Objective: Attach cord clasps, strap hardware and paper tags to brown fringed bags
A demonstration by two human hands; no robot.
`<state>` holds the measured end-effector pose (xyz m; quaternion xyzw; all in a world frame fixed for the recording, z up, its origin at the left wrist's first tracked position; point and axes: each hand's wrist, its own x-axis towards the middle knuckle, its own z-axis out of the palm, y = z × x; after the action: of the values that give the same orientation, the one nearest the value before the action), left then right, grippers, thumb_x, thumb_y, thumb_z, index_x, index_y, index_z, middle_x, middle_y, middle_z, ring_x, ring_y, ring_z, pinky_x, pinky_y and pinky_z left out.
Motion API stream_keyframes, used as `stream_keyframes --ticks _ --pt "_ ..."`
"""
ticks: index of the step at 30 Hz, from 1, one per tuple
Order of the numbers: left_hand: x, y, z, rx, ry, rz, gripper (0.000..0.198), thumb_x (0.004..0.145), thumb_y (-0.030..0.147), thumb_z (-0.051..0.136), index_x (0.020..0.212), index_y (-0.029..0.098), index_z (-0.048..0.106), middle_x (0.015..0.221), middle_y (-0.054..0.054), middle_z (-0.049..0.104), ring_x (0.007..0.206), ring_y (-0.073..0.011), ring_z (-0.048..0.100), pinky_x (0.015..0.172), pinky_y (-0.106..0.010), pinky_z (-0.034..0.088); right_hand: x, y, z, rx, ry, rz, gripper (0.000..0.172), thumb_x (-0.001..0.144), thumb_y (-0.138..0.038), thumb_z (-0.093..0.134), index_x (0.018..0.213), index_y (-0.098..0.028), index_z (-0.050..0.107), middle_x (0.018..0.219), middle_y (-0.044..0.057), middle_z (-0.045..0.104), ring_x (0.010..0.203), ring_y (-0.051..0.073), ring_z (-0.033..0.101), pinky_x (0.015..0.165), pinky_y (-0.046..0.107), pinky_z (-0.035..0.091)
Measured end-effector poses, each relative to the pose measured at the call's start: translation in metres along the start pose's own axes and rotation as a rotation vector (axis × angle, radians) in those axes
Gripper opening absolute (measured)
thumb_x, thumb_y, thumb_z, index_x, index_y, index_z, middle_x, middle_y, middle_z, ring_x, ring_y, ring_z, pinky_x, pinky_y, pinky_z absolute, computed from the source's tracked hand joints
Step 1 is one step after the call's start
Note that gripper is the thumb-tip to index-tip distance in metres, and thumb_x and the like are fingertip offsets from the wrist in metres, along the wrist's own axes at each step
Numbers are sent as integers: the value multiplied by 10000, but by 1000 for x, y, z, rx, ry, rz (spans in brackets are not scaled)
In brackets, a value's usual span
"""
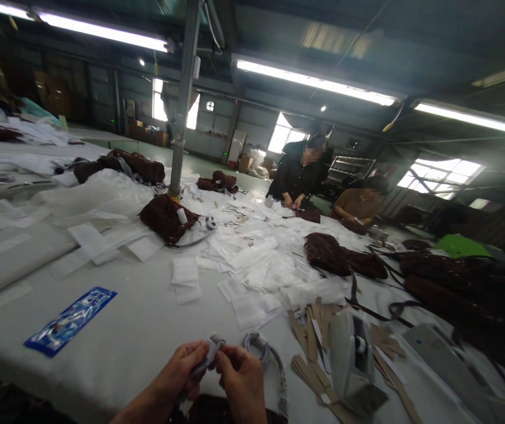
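At the table's near edge, my left hand (189,365) is closed around a grey-white wrapped piece (212,351), which looks like part of a wrapped bag strap. My right hand (241,374) pinches the same piece from the other side, so the fingertips of both hands nearly meet. Below the hands lies a dark brown bag (211,410), mostly hidden by them and cut off by the frame. Just right of my right hand, a grey wrapped strap (282,383) curves across the table and ends in a loop.
A blue printed packet (70,321) lies at left. White foam sheets (252,259) cover the table's middle. At right are tan strips (312,377), a grey-white dispenser-like holder (345,347) and brown bags (345,256). A post (184,106) rises beyond. Two people (296,171) work across the table.
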<state>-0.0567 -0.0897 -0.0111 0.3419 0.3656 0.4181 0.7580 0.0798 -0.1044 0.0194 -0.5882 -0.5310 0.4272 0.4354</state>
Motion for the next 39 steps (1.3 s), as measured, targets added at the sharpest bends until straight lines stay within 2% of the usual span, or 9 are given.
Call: stream_keyframes --ticks 7,11,14,17,21,24,29,34,39 --pt "5 -6 -7 17 289 130 520 633 666 672 657 187 470 435 127 322 294 -19 250 317 -164 224 -8 23 0 -176 365 -114 449 829 -572 513 770 -170 705 616 42 667 542 173 586 510 247 444" --pt "5 -11 -6 133 380 242 490 687 650 637 685 188 472 500 111 364 318 -34 302 313 -173 241 -18 20 25 -166 376 -193 490 850 -591 471 751 -178 715 656 52 687 597 183 613 559 246 463" --pt "1 -12 -4 215 427 293 479 712 657 603 692 193 485 502 95 407 341 -52 335 330 -180 258 -18 14 47 -126 360 -222 443 868 -549 471 831 -194 733 726 53 713 656 188 643 643 250 490" --pt "-4 -10 -1 274 476 324 465 729 653 584 695 194 516 523 72 456 383 -70 364 370 -190 306 -14 12 59 -99 356 -226 392 863 -508 493 912 -206 738 808 66 733 737 205 670 685 253 509" --pt "-9 -6 2 381 504 401 430 779 613 554 692 192 560 590 23 534 515 -118 458 482 -207 398 -10 19 63 -58 341 -167 386 833 -489 540 967 -186 738 912 95 742 816 232 687 711 255 531" --pt "-11 -5 5 444 516 447 428 796 605 534 690 193 578 611 3 560 584 -145 498 545 -216 428 -8 24 62 11 309 -141 417 823 -506 547 988 -170 732 903 94 742 788 231 682 678 259 534" --pt "-11 -8 4 468 468 400 441 790 615 535 686 188 582 520 46 446 462 -101 382 449 -201 347 -8 19 57 185 297 -123 429 776 -539 599 905 -155 739 752 63 730 722 220 664 646 261 537" --pt "-11 -6 4 348 369 308 496 740 669 557 641 183 549 468 67 373 411 -83 338 389 -192 277 -9 11 51 278 285 -155 382 747 -521 646 857 -169 746 822 65 738 776 224 669 701 262 543" --pt "-10 -3 3 318 345 276 518 703 694 579 658 179 567 473 59 418 391 -81 368 381 -195 286 -6 16 51 244 261 -158 405 769 -537 617 879 -166 736 774 59 726 713 207 654 643 253 539"
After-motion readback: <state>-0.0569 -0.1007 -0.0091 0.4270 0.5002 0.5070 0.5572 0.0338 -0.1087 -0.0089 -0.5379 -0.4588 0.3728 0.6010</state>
